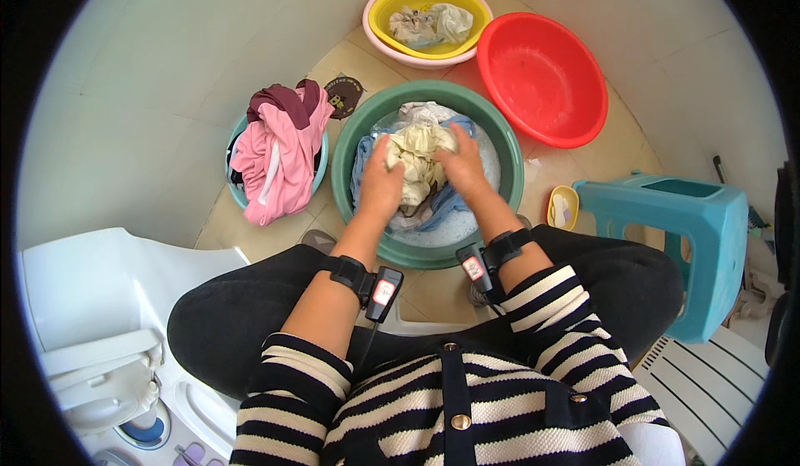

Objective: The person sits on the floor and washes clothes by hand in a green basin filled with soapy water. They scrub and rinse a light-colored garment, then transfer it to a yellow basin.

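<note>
A pale yellow garment (417, 153) is bunched up over a green basin (344, 184) of sudsy water. My left hand (382, 184) grips it from the left side, fingers curled into the cloth. On the opposite side my right hand (462, 164) has hold of the same garment, its fingertips partly hidden in the folds. Beneath and around it lie blue wet clothes (448, 207), with a white cloth (425, 112) at the basin's far side. Soap foam (490, 170) floats along the right inner wall.
Left of the basin, pink and maroon clothes (279, 162) fill a light blue tub. Behind stand a yellow basin (381, 7) holding cloths and a red basin (542, 82). To the right are a yellow soap dish (562, 207) and a teal stool (708, 249). White plastic furniture (100, 274) stands at left.
</note>
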A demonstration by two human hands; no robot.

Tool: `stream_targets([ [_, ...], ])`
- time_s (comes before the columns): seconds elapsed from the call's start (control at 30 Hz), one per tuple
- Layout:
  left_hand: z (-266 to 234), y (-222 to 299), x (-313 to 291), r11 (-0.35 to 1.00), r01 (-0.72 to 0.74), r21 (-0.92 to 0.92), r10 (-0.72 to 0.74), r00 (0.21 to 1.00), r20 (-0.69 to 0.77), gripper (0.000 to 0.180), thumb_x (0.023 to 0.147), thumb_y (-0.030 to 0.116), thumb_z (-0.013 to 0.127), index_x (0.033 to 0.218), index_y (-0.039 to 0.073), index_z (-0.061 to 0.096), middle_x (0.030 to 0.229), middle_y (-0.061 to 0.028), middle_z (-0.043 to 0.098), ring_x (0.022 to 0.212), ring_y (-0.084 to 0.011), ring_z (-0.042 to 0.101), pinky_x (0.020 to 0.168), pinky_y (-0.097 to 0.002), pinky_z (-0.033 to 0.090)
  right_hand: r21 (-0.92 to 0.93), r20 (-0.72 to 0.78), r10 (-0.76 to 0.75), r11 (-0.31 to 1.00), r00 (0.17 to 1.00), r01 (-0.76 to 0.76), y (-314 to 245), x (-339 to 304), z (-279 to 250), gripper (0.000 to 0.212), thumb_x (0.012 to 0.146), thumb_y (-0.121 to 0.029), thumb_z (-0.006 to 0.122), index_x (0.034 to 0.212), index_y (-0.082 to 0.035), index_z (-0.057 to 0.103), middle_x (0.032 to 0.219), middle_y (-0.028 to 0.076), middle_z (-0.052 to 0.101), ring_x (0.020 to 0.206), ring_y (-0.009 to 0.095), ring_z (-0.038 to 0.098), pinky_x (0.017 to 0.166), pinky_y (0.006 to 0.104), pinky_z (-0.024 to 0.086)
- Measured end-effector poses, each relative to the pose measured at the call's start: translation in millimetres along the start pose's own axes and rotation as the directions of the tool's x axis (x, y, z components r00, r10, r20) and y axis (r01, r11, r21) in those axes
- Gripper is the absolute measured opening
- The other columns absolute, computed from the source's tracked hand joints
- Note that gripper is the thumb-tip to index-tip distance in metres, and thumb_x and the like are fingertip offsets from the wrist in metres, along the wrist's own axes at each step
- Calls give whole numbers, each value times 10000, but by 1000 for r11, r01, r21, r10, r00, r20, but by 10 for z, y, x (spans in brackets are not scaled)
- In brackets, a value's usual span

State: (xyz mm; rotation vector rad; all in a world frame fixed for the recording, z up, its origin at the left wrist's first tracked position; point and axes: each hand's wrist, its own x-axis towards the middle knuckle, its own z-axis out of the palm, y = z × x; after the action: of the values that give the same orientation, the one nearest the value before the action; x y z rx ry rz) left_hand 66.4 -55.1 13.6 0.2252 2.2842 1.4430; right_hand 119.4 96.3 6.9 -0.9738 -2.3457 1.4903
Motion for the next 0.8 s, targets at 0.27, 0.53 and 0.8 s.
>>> stream_targets([
  [0.27, 370, -301, -175, 752, -135, 646, 76, 990, 118, 488, 865, 207, 533, 1319, 83, 405, 1174, -173, 454, 1052, -382, 507, 808, -470, 491, -578, 15, 70, 815, 997, -48, 246, -472, 413, 509, 852, -453, 571, 1251, -146, 498, 1161, 173, 456, 990, 397, 525, 777, 477, 496],
  [0.53, 484, -626, 202, 672, -267, 691, 120, 960, 254, 412, 791, 121, 587, 1180, 36, 485, 1039, -188, 483, 893, -381, 571, 686, -453, 523, -643, 56, 317, 737, 947, -209, 489, -83, 548, 558, 837, -480, 571, 1220, -91, 451, 1065, 175, 525, 914, 394, 603, 755, 466, 507],
  [0.8, 584, -679, 800, 626, -85, 775, -399, 819, 412, 348, 849, 266, 518, 1098, 39, 602, 1183, -251, 562, 1094, -395, 550, 887, -474, 461, -794, 177, 585, 560, 792, -236, 1058, 315, 669, 491, 844, -332, 572, 1244, -53, 514, 1192, 277, 555, 1074, 383, 572, 924, 433, 457],
])
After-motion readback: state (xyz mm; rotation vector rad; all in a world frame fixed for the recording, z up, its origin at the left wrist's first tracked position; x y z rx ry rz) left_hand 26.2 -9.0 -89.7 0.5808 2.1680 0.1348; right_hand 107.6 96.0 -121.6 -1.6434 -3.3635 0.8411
